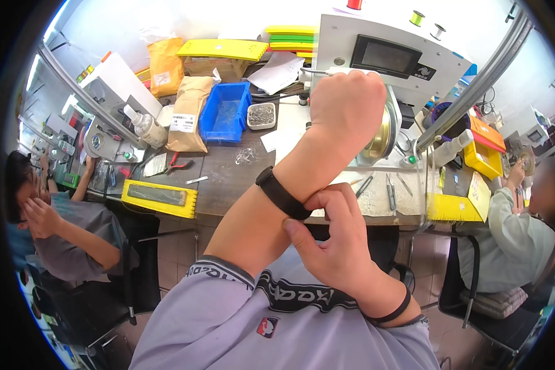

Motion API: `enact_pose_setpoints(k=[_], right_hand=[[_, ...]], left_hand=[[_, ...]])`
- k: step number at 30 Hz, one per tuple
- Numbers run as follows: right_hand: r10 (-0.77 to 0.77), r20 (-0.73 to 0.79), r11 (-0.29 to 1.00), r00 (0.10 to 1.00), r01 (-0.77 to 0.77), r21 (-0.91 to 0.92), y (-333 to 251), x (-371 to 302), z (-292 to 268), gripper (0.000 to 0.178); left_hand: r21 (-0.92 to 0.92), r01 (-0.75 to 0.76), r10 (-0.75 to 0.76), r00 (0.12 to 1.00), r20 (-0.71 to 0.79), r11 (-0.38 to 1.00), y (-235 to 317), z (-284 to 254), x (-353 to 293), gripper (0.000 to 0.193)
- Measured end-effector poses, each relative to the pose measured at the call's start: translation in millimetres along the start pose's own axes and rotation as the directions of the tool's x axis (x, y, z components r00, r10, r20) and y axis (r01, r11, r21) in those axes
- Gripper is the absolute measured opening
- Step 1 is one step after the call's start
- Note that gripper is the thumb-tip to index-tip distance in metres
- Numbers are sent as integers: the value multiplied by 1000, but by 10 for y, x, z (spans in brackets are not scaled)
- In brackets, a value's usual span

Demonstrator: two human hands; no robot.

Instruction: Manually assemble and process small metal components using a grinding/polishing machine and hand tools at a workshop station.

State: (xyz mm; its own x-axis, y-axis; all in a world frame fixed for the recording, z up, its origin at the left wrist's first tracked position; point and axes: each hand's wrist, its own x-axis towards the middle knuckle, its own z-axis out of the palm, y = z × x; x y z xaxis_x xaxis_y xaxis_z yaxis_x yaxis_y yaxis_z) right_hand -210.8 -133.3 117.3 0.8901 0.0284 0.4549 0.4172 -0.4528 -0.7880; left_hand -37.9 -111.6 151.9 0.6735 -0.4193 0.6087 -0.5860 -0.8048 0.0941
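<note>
The black wristband (283,196) is fastened around the left forearm, just above the wrist and over the near edge of the tabletop (225,179). The left hand (350,108) is curled into a fist and raised in front of the white machine (342,49). The right hand (336,246) is bent, thumb and forefinger at the end of the band nearest it; whether they pinch the band or only rest against it cannot be told.

Possible faults, by judgement:
- Slipping or pinched skin. Cause: the band lies close to the arm, leaving little edge to grip.
- Dropped band. Cause: a fastening that gives way while the left hand is closed and unable to catch it.
- Contact with the brass-coloured wheel (385,135). Cause: the fist overlaps it in view, and a sudden release could jerk the arm; the true gap cannot be judged.
- Disturbed tools. Cause: the tweezers (391,192) lie near the right hand, within reach of a swinging elbow or wrist.
</note>
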Motion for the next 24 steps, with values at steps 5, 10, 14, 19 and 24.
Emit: enact_pose_setpoints(k=[5, 10, 14, 19, 24], right_hand=[[-18, 78, 1000, 997, 16, 24, 35, -74, 23, 23], [48, -14, 989, 999, -46, 143, -15, -62, 68, 20], [45, 7, 993, 999, -46, 104, -13, -80, 86, 18], [-33, 44, 983, 998, 24, 180, 19, -46, 23, 14], [153, 205, 877, 967, -228, 422, 93, -119, -56, 9]], left_hand=[[-32, -31, 29, 997, -77, 999, 12, -12, -50, 10], [-39, -23, 20, 996, -86, 999, -33, -83, -25, 12], [-29, -45, 42, 995, -93, 999, -36, -84, -34, 13], [-17, -48, 46, 996, -79, 999, -81, -83, -53, 12], [-37, -49, 44, 991, -125, 998, -98, -84, -39, 13]])
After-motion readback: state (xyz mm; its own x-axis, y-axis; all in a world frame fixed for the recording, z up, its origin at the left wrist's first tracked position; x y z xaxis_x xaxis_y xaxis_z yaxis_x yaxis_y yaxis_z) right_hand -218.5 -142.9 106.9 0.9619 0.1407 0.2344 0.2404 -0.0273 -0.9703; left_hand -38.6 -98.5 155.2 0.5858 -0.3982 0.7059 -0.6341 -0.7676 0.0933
